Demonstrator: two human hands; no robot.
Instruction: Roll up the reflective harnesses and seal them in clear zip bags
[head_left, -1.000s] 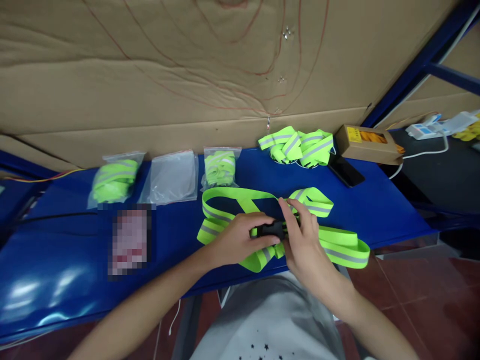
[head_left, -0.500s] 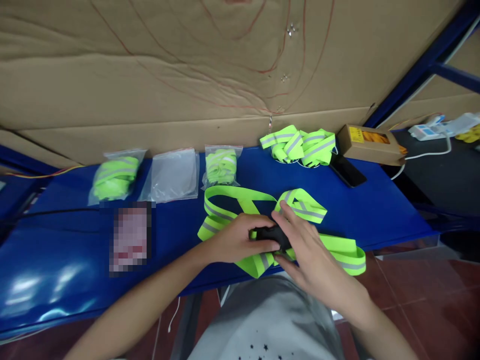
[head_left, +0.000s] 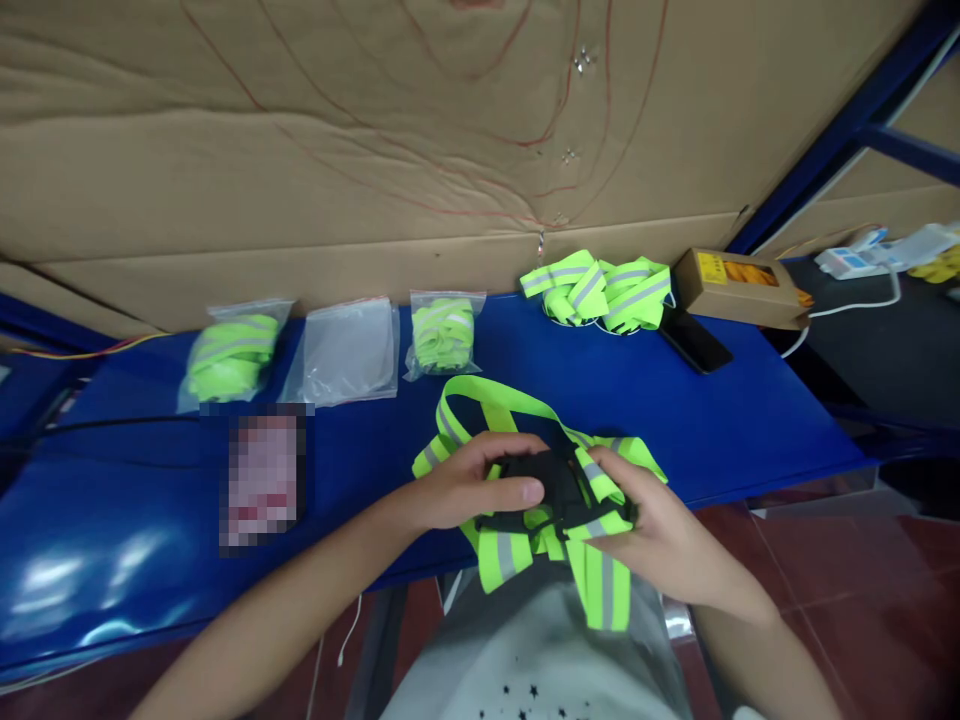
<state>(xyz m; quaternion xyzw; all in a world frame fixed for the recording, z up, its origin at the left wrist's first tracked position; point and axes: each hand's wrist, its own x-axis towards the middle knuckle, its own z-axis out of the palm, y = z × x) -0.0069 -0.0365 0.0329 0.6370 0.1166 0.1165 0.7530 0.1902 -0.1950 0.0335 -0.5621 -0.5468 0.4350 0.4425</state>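
Neon-yellow strap (head_left: 495,410) with grey reflective stripe and black buckle (head_left: 551,480), bunched over table's (head_left: 750,410) near edge; left hand (head_left: 465,485) closed on buckle, right hand (head_left: 660,530) gripping strap just beside; box (head_left: 739,288) at table's far right corner, yellow label unreadable

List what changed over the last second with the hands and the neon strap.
The neon strap, earlier spread flat rightward, is now bunched between both hands, ends hanging over the near edge of the blue table. The right hand moved off the black buckle to grip the bundle's right side. The left hand stays on the buckle. Bagged straps, loose pile, phone and box are unmoved.
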